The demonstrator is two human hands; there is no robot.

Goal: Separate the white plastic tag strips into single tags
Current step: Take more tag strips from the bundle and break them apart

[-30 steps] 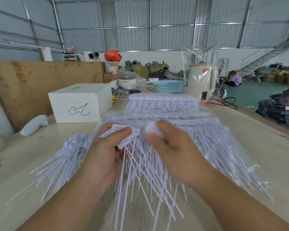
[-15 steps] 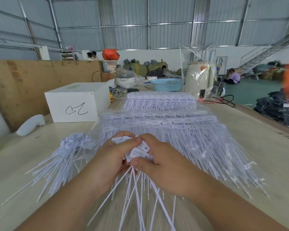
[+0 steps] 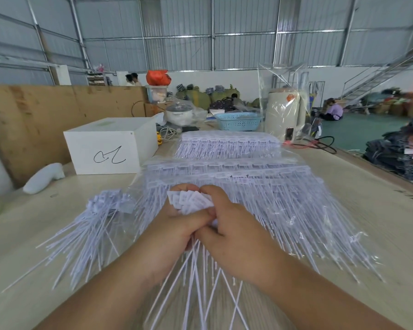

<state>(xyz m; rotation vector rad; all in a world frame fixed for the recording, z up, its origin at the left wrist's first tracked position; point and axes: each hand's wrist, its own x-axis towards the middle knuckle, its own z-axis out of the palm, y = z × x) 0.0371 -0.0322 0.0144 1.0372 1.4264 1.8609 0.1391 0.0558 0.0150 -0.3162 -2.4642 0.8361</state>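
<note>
Far left on the pale wooden table (image 3: pixel 379 225) there's a white rounded plastic gadget (image 3: pixel 43 177) lying on its side, and just right of it a white cardboard box with a black scribble on the front (image 3: pixel 105 148) is sitting against the brown plywood board (image 3: pixel 34 120).

In front of those, a loose pile of single white plastic tags (image 3: pixel 86 225) is fanning out toward the near edge, flat heads bunched at the far end and thin tails pointing this way.

Then the hands, pretty much dead center. The left hand (image 3: pixel 174 232) is curling its fingers round a bunch of white tag strips (image 3: pixel 191 203), thumb lying across the front of it. The right hand (image 3: pixel 234 232) is pressing up against the left, fingers also curled onto the same bunch. The square tag heads are poking up above both sets of fingers, sandwiched between them, and the long tails are hanging out below the palms, crossing over each other above the table. The two hands are touching at the thumbs.

Behind and right of the hands, clear plastic bags full of uncut white tag strips (image 3: pixel 260 186) are lying in overlapping rows. Further back, a light blue plastic basket (image 3: pixel 239 122) is sitting beside a cream cylindrical appliance wrapped in clear plastic (image 3: pixel 284 113).
</note>
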